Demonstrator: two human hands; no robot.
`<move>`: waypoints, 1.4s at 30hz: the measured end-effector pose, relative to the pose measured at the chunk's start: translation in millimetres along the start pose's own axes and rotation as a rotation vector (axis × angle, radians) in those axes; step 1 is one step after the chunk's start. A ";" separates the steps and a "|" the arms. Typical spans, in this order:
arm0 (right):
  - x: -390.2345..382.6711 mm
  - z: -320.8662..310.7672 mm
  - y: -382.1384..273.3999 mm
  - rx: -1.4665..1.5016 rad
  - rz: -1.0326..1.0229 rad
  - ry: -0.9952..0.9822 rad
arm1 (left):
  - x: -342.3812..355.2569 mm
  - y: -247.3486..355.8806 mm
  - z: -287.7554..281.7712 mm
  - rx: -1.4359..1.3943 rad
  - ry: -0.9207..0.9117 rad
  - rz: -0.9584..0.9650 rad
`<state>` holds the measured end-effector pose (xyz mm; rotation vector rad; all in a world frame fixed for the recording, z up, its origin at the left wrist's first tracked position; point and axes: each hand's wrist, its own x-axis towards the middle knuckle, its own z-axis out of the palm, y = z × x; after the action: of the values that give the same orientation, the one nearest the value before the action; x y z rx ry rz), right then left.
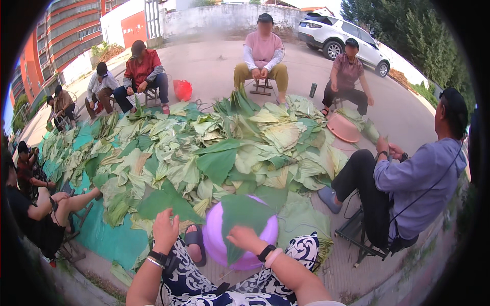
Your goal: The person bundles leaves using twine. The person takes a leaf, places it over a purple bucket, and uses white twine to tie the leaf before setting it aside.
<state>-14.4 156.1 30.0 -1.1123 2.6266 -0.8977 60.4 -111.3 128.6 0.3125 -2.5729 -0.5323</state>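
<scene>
Leaf pile (199, 155) on green tarp (104, 237), paved yard (209, 64).

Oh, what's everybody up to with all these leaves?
The person's left hand is at the edge of a big green leaf, while the right hand is over another leaf lying across a purple basin. A broad heap of leaves lies ahead, partly over a green sheet. Other people sit around it.
</scene>
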 end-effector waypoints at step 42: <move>-1.0 -8.8 -25.8 0.031 -0.077 -0.015 | 6.8 -3.3 6.3 -0.087 0.005 0.003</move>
<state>-1.3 146.8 52.0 -1.2148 2.5655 -0.9373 51.8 -114.3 125.0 0.2796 -2.5360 -0.6396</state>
